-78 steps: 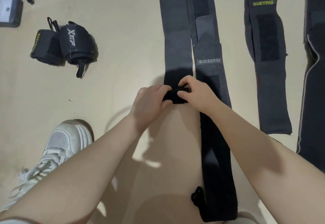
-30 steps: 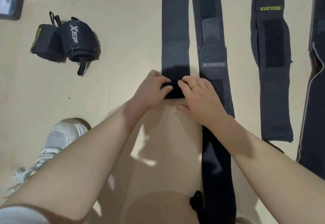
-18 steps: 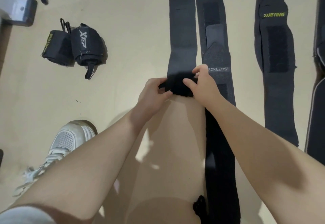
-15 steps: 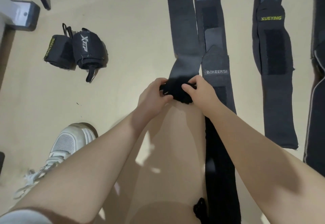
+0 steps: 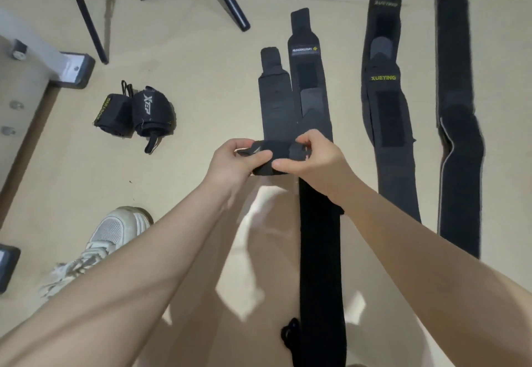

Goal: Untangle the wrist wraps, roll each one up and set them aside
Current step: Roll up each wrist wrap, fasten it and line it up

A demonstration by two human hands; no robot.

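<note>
A black wrist wrap [image 5: 276, 107] lies flat on the beige floor, its near end wound into a thick roll [image 5: 272, 156]. My left hand [image 5: 233, 162] grips the roll's left end and my right hand [image 5: 315, 158] grips its right end. Beside it on the right lies a longer black wrap [image 5: 319, 251] with a small label, running back under my right forearm. Further right lie a wrap marked XUEYING [image 5: 388, 124] and a grey-edged wrap [image 5: 457, 136], both flat. Two finished rolls [image 5: 138, 113] sit together at the left.
Black tripod legs [image 5: 227, 1] stand on the floor at the top. A white frame with a grey foot [image 5: 66, 70] is at the left edge. My white shoe [image 5: 112, 234] rests at the lower left, and my bare knee is under my arms.
The roll has grown and moved further up the wrap, so less of the wrap lies flat. The view has tilted up, and the wrap's far end and the tripod legs now show.
</note>
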